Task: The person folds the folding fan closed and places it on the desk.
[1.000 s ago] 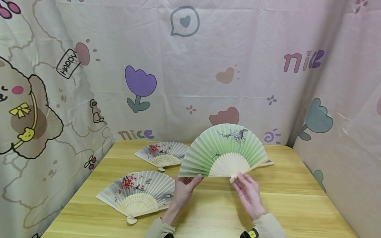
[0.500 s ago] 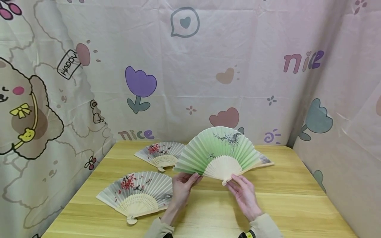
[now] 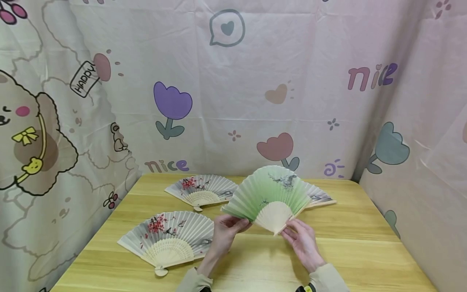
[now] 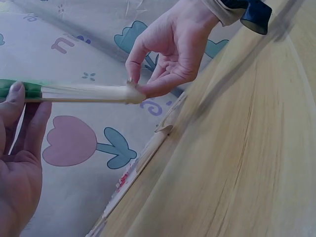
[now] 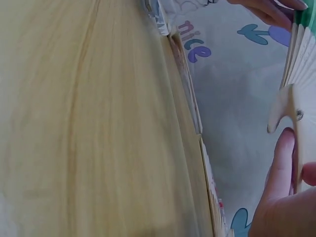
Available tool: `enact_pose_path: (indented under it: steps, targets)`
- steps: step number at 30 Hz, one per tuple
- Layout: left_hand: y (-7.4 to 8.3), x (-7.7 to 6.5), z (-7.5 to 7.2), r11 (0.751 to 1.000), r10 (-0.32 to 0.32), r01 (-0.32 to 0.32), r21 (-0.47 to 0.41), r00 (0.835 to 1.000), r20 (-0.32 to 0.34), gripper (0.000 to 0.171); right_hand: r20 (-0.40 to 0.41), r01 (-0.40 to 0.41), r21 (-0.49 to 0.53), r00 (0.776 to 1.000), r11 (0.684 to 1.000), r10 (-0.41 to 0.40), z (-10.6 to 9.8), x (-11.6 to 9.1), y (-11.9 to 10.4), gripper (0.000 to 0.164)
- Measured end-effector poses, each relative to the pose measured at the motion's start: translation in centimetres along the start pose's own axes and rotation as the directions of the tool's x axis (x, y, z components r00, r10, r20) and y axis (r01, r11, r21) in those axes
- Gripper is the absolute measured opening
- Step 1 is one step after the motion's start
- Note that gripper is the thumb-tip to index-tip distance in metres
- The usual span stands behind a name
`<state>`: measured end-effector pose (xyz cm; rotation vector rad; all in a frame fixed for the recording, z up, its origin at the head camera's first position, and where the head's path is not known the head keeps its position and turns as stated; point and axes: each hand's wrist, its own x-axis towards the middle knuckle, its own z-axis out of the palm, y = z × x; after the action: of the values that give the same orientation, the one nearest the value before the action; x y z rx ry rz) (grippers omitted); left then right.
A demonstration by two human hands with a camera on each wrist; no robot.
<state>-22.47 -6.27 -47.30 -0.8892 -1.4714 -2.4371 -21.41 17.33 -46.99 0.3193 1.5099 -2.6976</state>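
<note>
A green folding fan (image 3: 271, 194) with a dark branch print and pale ribs is spread in the air above the table. My left hand (image 3: 227, 235) pinches its left outer rib between thumb and fingers, at the green part. With thumb and fingertips my right hand (image 3: 303, 243) holds the right outer rib close to the pivot. The left wrist view shows the ribs (image 4: 84, 94) nearly edge-on between both hands. In the right wrist view the pivot end (image 5: 286, 108) lies just beyond the right fingertips.
Two grey-white fans with red blossoms, a near one (image 3: 171, 239) and a far one (image 3: 202, 192), lie spread on the left of the wooden table (image 3: 365, 251). A third spread fan (image 3: 319, 196) shows behind the green one. Patterned cloth (image 3: 226, 81) hangs behind the table.
The green fan has come lower and its right edge has drawn inward, so its spread looks narrower. More of the fan behind it shows. Both hands keep their hold.
</note>
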Motion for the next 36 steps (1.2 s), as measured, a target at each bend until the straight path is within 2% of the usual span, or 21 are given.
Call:
enact_pose_path:
  steps: [6, 11, 16, 23, 28, 32, 36]
  targets:
    - [0.14, 0.11, -0.21, 0.997, 0.01, -0.009, -0.071, 1.0, 0.012, 0.04, 0.038, 0.004, -0.008, 0.999, 1.0, -0.004, -0.12, 0.01, 0.08, 0.03]
    - [0.36, 0.11, -0.24, 0.998, 0.0, 0.001, -0.07, 1.0, 0.007, 0.039, 0.042, -0.003, -0.049, 0.999, 0.999, 0.005, -0.23, 0.16, 0.3, 0.028]
    - [0.42, 0.03, -0.06, 1.0, -0.014, 0.014, -0.014, 1.0, -0.008, 0.035, 0.032, -0.027, -0.082, 0.999, 0.996, 0.03, -0.27, 0.21, 0.35, 0.025]
    - [0.47, 0.07, 0.15, 0.998, -0.013, 0.014, 0.068, 1.0, -0.011, 0.018, 0.047, -0.038, -0.101, 0.998, 0.994, 0.043, -0.35, 0.16, 0.29, 0.024]
    - [0.55, 0.1, 0.16, 0.998, -0.022, 0.023, 0.066, 1.0, -0.009, 0.021, 0.064, -0.06, -0.097, 0.996, 0.993, 0.066, -0.46, 0.09, 0.21, 0.023]
    - [0.69, 0.12, 0.17, 0.994, -0.036, 0.037, 0.098, 0.999, -0.018, 0.02, 0.09, -0.06, -0.113, 0.993, 0.992, 0.071, -0.59, 0.11, 0.22, 0.024]
    - [0.78, 0.15, 0.13, 0.991, -0.024, 0.024, 0.129, 1.0, -0.003, 0.03, 0.109, -0.063, -0.136, 0.991, 0.989, 0.078, -0.72, 0.05, 0.15, 0.023]
